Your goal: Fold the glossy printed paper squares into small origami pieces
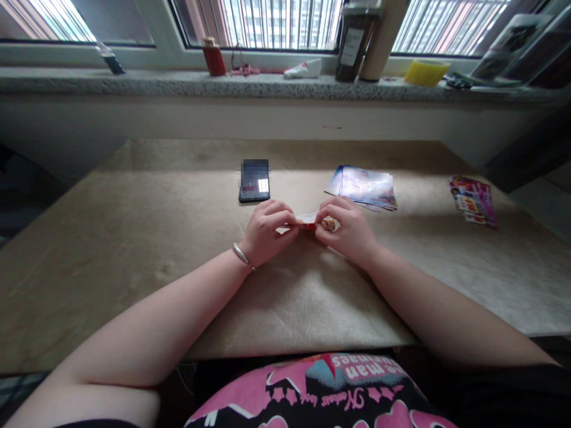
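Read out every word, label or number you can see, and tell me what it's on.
"man", upside down on the shirt; its other lettering is unclear.
Too small or blurred: jar label, cards at far right, stacked sheets, phone screen, held paper.

It's a head cam looking forward and down past the wearer's shirt (330, 395), near enough that the left hand (273, 229) and right hand (350, 230) sit mid-frame, with the bench (134, 249) spread wide around them and the windowsill (156, 87) way up top.
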